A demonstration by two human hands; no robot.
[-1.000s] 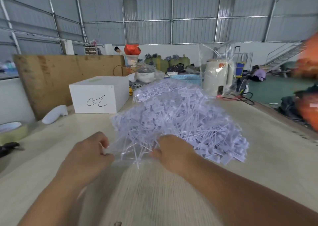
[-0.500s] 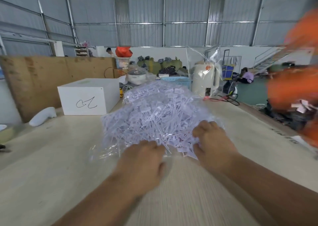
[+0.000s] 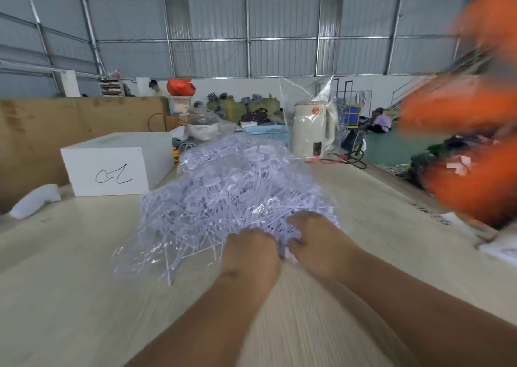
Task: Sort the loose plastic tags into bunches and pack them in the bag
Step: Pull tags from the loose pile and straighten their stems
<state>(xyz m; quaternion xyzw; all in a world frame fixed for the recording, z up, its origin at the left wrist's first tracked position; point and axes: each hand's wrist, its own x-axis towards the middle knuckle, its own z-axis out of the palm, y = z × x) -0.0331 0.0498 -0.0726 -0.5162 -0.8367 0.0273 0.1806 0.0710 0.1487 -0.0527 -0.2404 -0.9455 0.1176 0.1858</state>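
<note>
A big heap of pale lilac plastic tags [image 3: 232, 196] lies on the wooden table, wrapped in a clear plastic bag [image 3: 131, 252] whose loose edge spreads to the near left. My left hand [image 3: 250, 252] and my right hand [image 3: 319, 243] sit side by side at the heap's near right edge, fingers curled into the tags and film. What each hand pinches is hidden under the fingers.
A white box [image 3: 112, 165] with a black scribble stands at the back left beside a white curved object [image 3: 33, 201]. A cream kettle [image 3: 313, 129] in clear wrap and a blue basket [image 3: 268, 134] stand behind the heap. Blurred orange bundles [image 3: 472, 154] loom at the right.
Both hands have shifted right along the heap's near edge and come together. The camera has swung left to right, so the box and heap sit further left.
</note>
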